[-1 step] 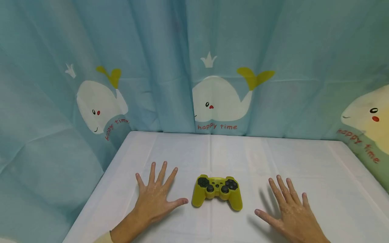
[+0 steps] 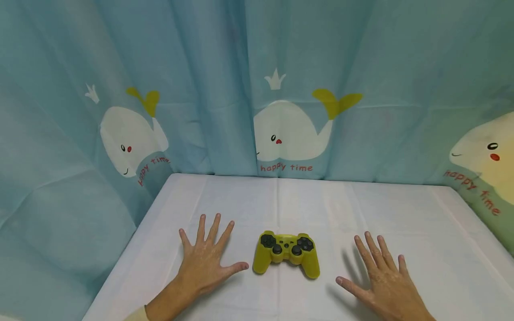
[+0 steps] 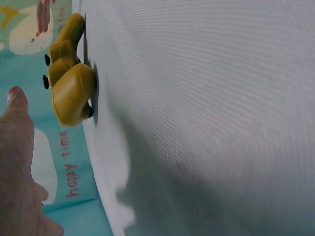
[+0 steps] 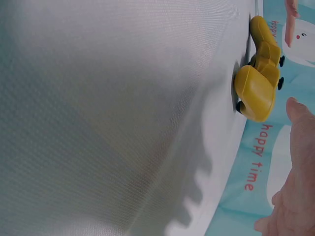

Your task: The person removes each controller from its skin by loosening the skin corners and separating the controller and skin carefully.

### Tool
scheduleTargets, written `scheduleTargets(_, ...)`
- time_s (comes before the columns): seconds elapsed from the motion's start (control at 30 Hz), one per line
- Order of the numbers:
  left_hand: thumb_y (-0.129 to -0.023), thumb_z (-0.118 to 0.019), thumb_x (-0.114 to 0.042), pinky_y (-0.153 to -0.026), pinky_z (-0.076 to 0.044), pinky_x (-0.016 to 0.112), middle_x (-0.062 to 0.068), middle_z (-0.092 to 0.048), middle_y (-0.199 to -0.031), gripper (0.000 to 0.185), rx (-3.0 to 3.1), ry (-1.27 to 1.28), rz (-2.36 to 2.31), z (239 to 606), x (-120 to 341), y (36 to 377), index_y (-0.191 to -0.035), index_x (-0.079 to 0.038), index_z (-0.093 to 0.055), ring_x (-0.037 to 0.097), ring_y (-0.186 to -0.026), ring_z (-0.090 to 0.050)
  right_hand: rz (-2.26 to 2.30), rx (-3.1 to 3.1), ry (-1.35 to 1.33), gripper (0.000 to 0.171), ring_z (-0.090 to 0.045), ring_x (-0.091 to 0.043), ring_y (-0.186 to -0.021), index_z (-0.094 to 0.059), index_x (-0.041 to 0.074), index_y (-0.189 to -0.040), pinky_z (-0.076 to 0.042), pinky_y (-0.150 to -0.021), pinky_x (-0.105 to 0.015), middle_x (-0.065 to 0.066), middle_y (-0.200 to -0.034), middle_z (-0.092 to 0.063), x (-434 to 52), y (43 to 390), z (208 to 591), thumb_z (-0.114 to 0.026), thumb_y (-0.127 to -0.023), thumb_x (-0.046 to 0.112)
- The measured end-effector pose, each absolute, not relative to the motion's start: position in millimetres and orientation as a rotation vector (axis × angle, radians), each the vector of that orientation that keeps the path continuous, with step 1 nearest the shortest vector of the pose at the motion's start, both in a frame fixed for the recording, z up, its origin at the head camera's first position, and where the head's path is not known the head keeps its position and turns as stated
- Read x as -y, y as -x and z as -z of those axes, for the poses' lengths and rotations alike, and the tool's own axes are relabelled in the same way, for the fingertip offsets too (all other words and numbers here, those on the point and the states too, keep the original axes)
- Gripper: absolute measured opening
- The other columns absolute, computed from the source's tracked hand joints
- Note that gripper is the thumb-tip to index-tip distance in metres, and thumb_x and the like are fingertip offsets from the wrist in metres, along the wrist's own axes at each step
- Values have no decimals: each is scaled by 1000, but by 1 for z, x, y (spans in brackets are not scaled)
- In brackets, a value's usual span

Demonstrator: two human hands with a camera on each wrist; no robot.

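A yellow-green game controller (image 2: 286, 253) with black sticks and buttons lies face up on the white-covered table (image 2: 313, 209), its two grips toward the near edge. To its left, my left hand (image 2: 204, 263) is held with fingers straight and spread, the thumb tip close to the controller but apart from it. My right hand (image 2: 387, 281) hovers farther off on the right, fingers straight, its shadow on the cloth beside it. Both wrist views show the controller (image 3: 73, 93) from the side, with nothing in the left hand (image 3: 17, 162) or the right hand (image 4: 298, 177).
A light blue curtain (image 2: 217, 89) printed with white whales and red lettering hangs behind the table and along its left and right sides. White cloth with faint creases covers the tabletop.
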State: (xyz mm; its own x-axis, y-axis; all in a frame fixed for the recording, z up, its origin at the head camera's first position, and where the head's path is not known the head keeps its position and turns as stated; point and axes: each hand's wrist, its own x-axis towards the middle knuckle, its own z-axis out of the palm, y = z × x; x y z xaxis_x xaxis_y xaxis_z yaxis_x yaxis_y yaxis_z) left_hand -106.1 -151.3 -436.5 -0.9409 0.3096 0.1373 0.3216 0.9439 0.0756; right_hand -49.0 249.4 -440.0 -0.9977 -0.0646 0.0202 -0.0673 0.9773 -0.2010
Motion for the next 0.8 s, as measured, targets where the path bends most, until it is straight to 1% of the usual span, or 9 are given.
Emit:
scheduleTargets(0.2, -81, -46, -89, -99, 0, 85, 15, -23, -165, 107, 2974, 507, 194, 437, 148, 106, -161, -20, -32, 49, -149, -6, -330, 3099, -119, 112, -12, -48, -148, -25, 6, -161, -10, -103, -80, -23, -164, -20, -247, 48, 439, -59, -83, 79)
scheduleTargets(0.33, -85, -47, -85, -103, -2, 81, 15, -27, -164, 103, 3029, 518, 319, 436, 140, 108, -161, -17, -32, 47, -150, -12, -304, 3081, -162, 106, -25, -50, -142, -36, 4, -157, -16, -104, -77, -24, -159, -32, -239, 54, 437, -58, -85, 79)
scheduleTargets(0.4, -88, -48, -81, -108, -9, 76, 15, -33, -161, 101, 3082, 514, 468, 433, 134, 112, -160, -13, -32, 43, -148, -20, -319, 3084, -183, 102, -32, -51, -138, -40, 3, -154, -22, -105, -74, -25, -156, -36, -233, 59, 437, -56, -87, 78)
scheduleTargets(0.43, -88, -49, -80, -109, -16, 73, 15, -41, -156, 101, 3114, 509, 560, 432, 131, 114, -159, -10, -33, 41, -145, -29, -361, 3095, -198, 100, -35, -51, -137, -41, 4, -154, -25, -105, -73, -25, -156, -36, -230, 62, 436, -56, -88, 77)
scheduleTargets(0.47, -89, -52, -77, -107, -27, 67, 15, -49, -148, 100, 3149, 505, 704, 431, 127, 115, -158, -7, -34, 38, -136, -41, -419, 3111, -220, 98, -36, -51, -136, -41, 4, -154, -28, -104, -72, -25, -156, -35, -227, 65, 436, -56, -89, 75)
scheduleTargets(0.53, -90, -59, -71, -94, -44, 51, 11, -59, -126, 98, 3198, 495, 1013, 430, 121, 120, -154, 1, -37, 29, -112, -56, -572, 3148, -257, 95, -38, -50, -135, -39, 4, -155, -33, -101, -70, -25, -156, -34, -221, 69, 435, -56, -91, 72)
scheduleTargets(0.63, -91, -71, -55, -67, -46, 34, 3, -58, -101, 91, 3191, 511, 1444, 430, 114, 126, -147, 10, -42, 19, -82, -54, -799, 3186, -302, 93, -40, -46, -135, -37, 4, -156, -36, -100, -68, -23, -153, -36, -213, 76, 435, -59, -92, 68)
scheduleTargets(0.7, -91, -76, -44, -64, -44, 30, 3, -58, -99, 84, 3161, 538, 1623, 430, 112, 130, -143, 14, -44, 17, -79, -52, -899, 3189, -320, 91, -41, -42, -133, -39, 2, -154, -35, -102, -67, -21, -148, -42, -206, 81, 434, -60, -93, 65)
scheduleTargets(0.8, -90, -78, -32, -68, -47, 28, 4, -60, -102, 76, 3115, 585, 1743, 431, 110, 134, -139, 16, -47, 17, -84, -55, -1009, 3182, -301, 84, -43, -37, -130, -45, -1, -150, -33, -105, -64, -17, -140, -51, -198, 88, 433, -61, -95, 60)
